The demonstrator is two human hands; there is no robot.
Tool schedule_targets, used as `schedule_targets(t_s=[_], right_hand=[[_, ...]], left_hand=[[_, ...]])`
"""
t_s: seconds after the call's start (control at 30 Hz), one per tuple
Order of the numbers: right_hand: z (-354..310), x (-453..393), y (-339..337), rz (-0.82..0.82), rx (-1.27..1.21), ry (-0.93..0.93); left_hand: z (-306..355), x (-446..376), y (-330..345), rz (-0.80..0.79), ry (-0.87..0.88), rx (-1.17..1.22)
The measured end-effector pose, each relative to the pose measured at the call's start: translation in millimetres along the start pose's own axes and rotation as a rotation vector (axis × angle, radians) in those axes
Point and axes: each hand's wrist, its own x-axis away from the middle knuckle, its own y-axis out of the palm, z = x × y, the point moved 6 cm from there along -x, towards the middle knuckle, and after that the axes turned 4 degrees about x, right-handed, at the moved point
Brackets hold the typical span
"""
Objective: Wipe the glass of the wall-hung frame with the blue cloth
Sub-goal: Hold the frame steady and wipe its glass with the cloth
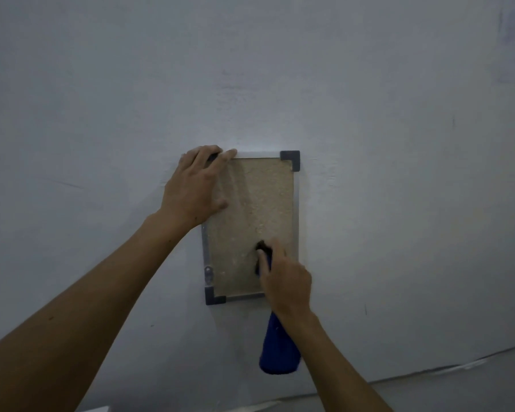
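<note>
Right hand [286, 281] curled round a blue cloth [278, 349], fingers bunched on its upper end and pressing that end against the glass [250, 209]; cloth's gripped end dark and small at the fingertips, low on the pane and right of its middle; rest of the cloth hanging straight down behind the wrist, widening to a rounded lower end well below the frame [295, 203]; cloth's long axis near vertical, narrow end up, broad end down.

Left hand [195, 188] spread flat over the frame's upper left corner; fingers straight and slightly apart, tips reaching the top edge, thumb lying on the glass; nothing pinched, only pressed.

Frame hung on the wall [399, 173], long axis upright, leaning very slightly; thin pale metal edges; dark corner caps, two in plain view, one at top right [290, 159] and one at bottom left [214, 296]; a sliver of a third showing under the left fingers; bottom right corner hidden behind the right hand; speckled tan backing behind the pane; a small clip [208, 275] on the left edge near the bottom.

One frame, one cloth, two hands, two bare forearms rising from the lower corners of the view.
</note>
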Motion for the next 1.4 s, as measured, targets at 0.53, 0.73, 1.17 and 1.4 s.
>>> schedule_targets(t_s=[0.53, 0.73, 1.17, 1.4], right_hand=[[23.8, 5.8, -2.6, 0.092, -0.111, 0.331], [2.1, 2.8, 2.9, -0.050, -0.021, 0.050], [27.8, -10.0, -12.6, 0.023, -0.058, 0.111], [12.3, -3.1, -2.8, -0.049, -0.047, -0.078]], left_hand=[[1.3, 0.4, 0.7, 0.000, -0.016, 0.010], [0.1, 0.7, -0.6, -0.006, -0.007, 0.000], [0.2, 0.1, 0.2, -0.006, -0.010, -0.004], [0.4, -0.5, -1.3, -0.018, -0.010, -0.001]])
